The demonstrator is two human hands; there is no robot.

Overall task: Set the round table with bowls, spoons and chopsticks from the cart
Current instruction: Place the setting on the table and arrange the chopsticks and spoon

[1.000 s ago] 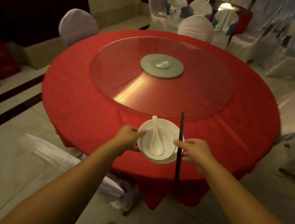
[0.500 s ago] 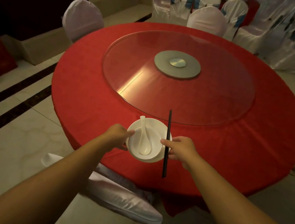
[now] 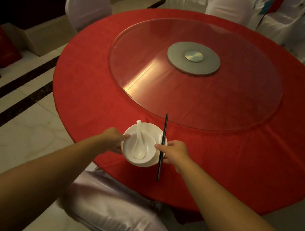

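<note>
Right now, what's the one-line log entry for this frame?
stage: carrying place setting to table | left hand: holds bowl | right hand: holds bowl and chopsticks | spoon: in bowl

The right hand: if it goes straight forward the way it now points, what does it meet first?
Probably the glass turntable's near edge; only red tablecloth lies between. The right hand grips the chopsticks.

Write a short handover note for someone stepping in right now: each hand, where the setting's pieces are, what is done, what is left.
Left hand: holds the white bowl by its left rim.
Right hand: pinches the black chopsticks against the bowl's right rim.
White spoon lies inside the bowl.
All is over the near edge of the red round table; whether the bowl has touched down is unclear.
Done: nothing laid elsewhere.
Left: release this setting, lay the rest.
</note>
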